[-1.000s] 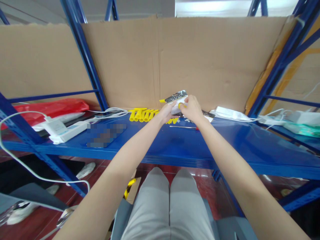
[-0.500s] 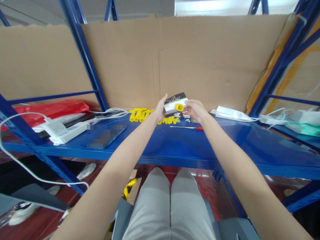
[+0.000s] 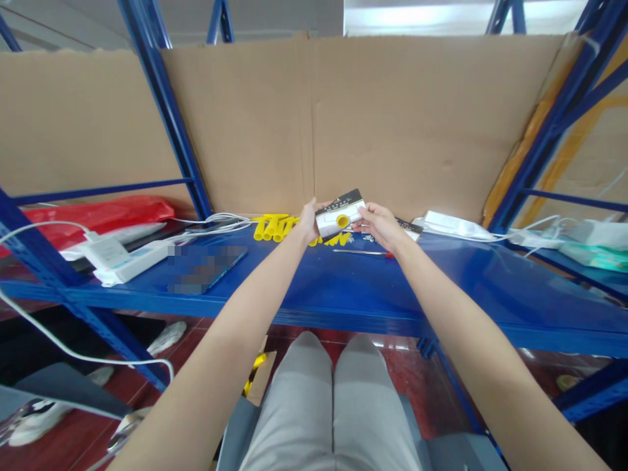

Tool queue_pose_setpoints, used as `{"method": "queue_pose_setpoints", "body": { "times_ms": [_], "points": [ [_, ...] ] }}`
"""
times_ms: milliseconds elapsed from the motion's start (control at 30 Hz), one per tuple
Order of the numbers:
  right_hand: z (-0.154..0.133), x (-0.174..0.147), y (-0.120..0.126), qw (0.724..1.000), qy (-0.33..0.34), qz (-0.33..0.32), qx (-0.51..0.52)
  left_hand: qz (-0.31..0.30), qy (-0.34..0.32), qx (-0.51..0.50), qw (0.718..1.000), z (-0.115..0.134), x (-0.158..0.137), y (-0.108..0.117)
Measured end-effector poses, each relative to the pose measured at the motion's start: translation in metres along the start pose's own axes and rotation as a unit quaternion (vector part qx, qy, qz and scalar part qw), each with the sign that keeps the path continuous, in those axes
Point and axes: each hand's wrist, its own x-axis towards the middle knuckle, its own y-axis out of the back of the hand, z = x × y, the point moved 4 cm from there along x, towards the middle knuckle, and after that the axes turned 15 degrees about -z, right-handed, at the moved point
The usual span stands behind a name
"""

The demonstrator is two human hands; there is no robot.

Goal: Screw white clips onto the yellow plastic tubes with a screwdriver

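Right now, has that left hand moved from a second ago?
Yes, leftward: the left hand, then right of the cardboard crease, is now about in line with it.

Bright light, glare on shelf (image 3: 353, 288) — stretched edges

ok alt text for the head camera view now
A person's left hand and right hand hold a black-and-white card with a yellow tube end showing, above a blue shelf. Yellow tubes and a screwdriver lie there; cardboard stands behind.
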Motion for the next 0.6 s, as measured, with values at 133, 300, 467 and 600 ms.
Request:
{"method": "queue_pose_setpoints", "body": {
  "times_ms": [133,300,467,600],
  "points": [
    [0.001,0.001,0.002,1.0,0.021,0.003,0.014,-0.004,-0.001,-0.053,0.999,0.001,-0.004,-0.007],
    [-0.001,0.002,-0.004,0.998,0.054,-0.014,0.041,-0.047,-0.02,-0.105,0.993,-0.001,-0.002,-0.016],
    [-0.001,0.004,-0.003,0.995,0.082,-0.024,0.048,-0.071,-0.037,-0.143,0.986,0.001,0.004,-0.015],
    [0.0,0.005,-0.004,0.993,0.102,-0.025,0.056,-0.067,-0.044,-0.103,0.991,-0.001,0.011,-0.011]
  ]
}}
